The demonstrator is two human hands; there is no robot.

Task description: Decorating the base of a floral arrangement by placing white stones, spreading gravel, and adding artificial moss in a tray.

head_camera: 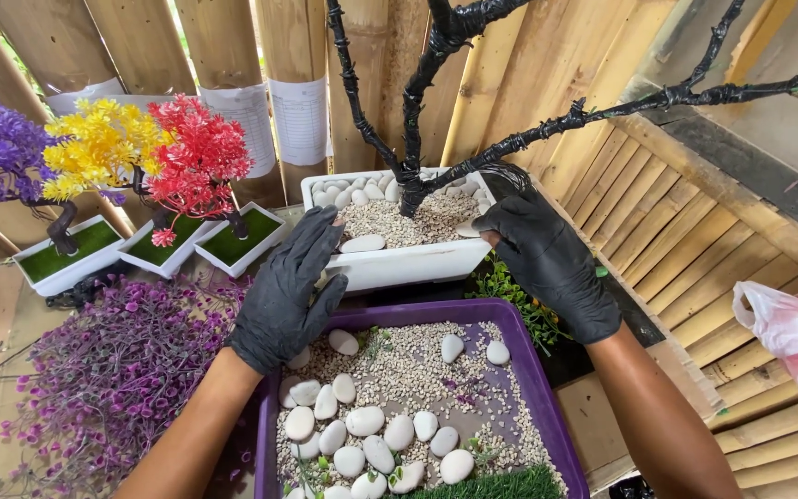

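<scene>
Two black-gloved hands bracket your white rectangular planter (399,263). Left hand (288,291) lies flat and spread against its left end, fingertips near a white stone (363,243) on the gravel. Right hand (547,259) cups the right rim, fingers curled, possibly gripping; contact is hidden. Black wrapped tree (417,120) rises from the planter. Purple tray (528,360) of pebbles sits just below.
</scene>
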